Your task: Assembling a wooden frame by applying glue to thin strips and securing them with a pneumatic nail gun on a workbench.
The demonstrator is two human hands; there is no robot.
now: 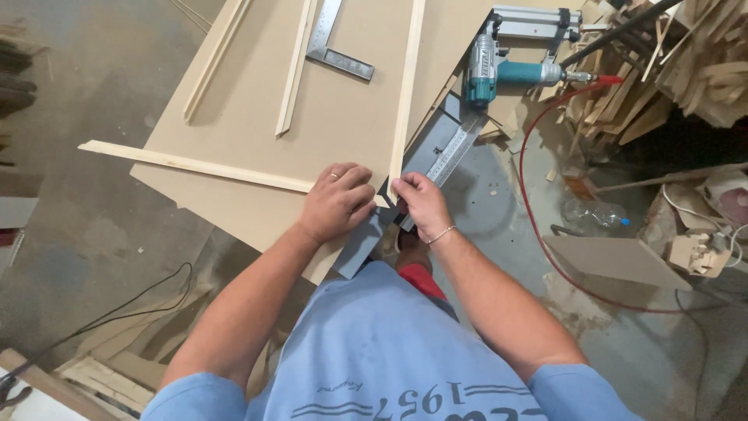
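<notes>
The left hand [336, 199] is pressed flat, fingers spread, on the end of the long wooden strip [199, 166], while the right hand [421, 204] is closed in a pinch on the end of the upright strip [407, 93]; both ends are met at a corner on the brown board [343, 117] on the desk. The corner-joining step is judged to be in hand. Next, the joint must be held flush and fixed, probably with the teal nail gun [499, 72] lying beyond the steel ruler [450, 154].

The person wears a light blue short-sleeved T-shirt [389, 351] with dark printed lettering and wavy lines across the chest. A thin gold ring [334, 176] sits on a finger of the left hand [336, 200], and a fine silver chain bracelet [441, 234] circles the right wrist. Both forearms are bare.
</notes>
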